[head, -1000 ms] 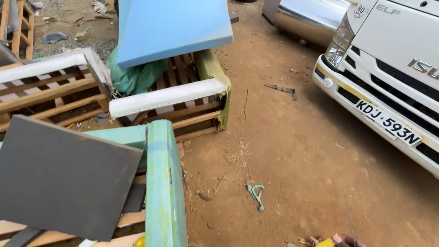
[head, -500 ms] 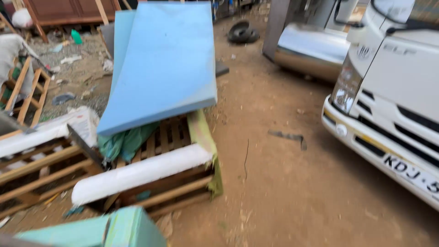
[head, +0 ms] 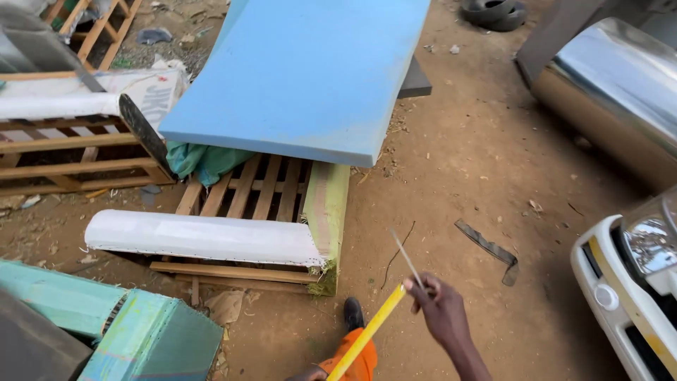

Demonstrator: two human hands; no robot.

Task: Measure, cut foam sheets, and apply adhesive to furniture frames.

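My right hand (head: 443, 310) is low in the middle of the view, fingers closed on the end of a yellow tape measure blade (head: 367, 331) and on a thin grey rod (head: 407, 258) that points up and left. The blade runs down left toward the bottom edge. There a dark sliver that may be my left hand (head: 307, 374) shows beside an orange trouser leg (head: 352, 363) and a black shoe (head: 352, 313). Just left of my hand stands a wooden sofa frame (head: 261, 187) with a white padded rail (head: 204, 238). A blue foam slab (head: 310, 70) lies tilted on it.
A second wooden frame (head: 63, 152) stands at the left, and a teal padded piece (head: 134, 331) at the lower left. A white truck front (head: 627, 282) and a shiny metal panel (head: 606, 85) close the right side. A dark strap (head: 490, 248) lies on the dirt; tyres (head: 493, 13) lie farther back.
The view has shifted closer to the sofa frame and the foam. My right hand with the yellow tape and the rod has come into view at the bottom.
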